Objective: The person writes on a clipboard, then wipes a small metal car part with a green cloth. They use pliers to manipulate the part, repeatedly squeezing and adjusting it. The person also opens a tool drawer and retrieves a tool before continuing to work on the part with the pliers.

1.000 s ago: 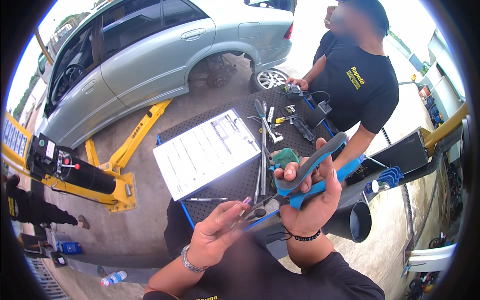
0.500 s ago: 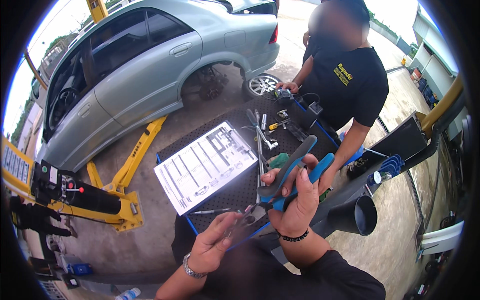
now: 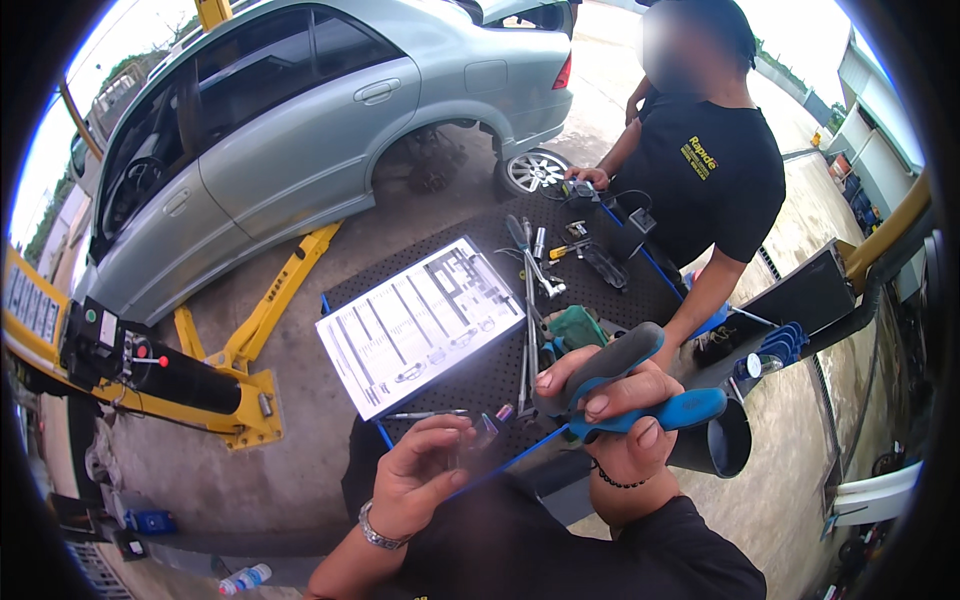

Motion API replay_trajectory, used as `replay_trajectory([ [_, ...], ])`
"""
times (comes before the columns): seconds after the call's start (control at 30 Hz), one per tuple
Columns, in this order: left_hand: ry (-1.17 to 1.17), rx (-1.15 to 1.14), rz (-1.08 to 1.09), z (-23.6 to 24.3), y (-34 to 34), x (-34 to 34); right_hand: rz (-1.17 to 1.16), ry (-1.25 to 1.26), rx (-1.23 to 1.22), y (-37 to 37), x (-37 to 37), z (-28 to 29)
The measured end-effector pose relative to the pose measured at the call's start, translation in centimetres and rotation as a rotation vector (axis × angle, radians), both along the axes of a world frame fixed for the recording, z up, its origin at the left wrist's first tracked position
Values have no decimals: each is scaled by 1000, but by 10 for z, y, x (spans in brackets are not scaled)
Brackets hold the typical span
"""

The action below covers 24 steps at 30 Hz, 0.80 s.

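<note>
My right hand point(image 3: 628, 458) grips a pair of pliers point(image 3: 688, 408) with blue and black handles. The handles are spread, and fingers pass between them. The jaw end is hidden or smeared toward my body. My left hand point(image 3: 412, 488) is beside it, apart from the pliers, palm inward, with thumb and fingers parted. A faint see-through, shiny smear shows at its fingertips; I cannot make out whether it is an object. Below both hands is a dark perforated table top point(image 3: 375, 282) with a blue edge. On it lies a white printed sheet point(image 3: 425, 325).
Ratchet tools point(image 3: 535, 262), a green cloth point(image 3: 578, 328) and a pen point(image 3: 428, 413) lie on the table. Across it, a person in black point(image 3: 715, 180) touches a grey device point(image 3: 578, 188). A silver car point(image 3: 290, 150) with one wheel off stands beside a yellow lift point(image 3: 262, 330).
My left hand has drawn away from the jaw end of the pliers. My right hand has moved right and turned the pliers, with their handles swung lower and to the right.
</note>
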<state>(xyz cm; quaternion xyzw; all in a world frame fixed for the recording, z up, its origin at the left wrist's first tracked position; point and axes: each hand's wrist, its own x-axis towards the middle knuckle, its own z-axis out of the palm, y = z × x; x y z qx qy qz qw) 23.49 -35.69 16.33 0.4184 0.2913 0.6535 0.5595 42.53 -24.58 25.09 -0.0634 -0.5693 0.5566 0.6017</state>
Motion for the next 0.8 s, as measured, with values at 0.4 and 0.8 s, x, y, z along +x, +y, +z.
replay_trajectory([
  [0.4,460,-233,169,3,5,-12,-183,-1144,836,-16,-12,83],
  [0.8,682,-99,136,19,4,-9,-648,-840,946,-46,-7,112],
])
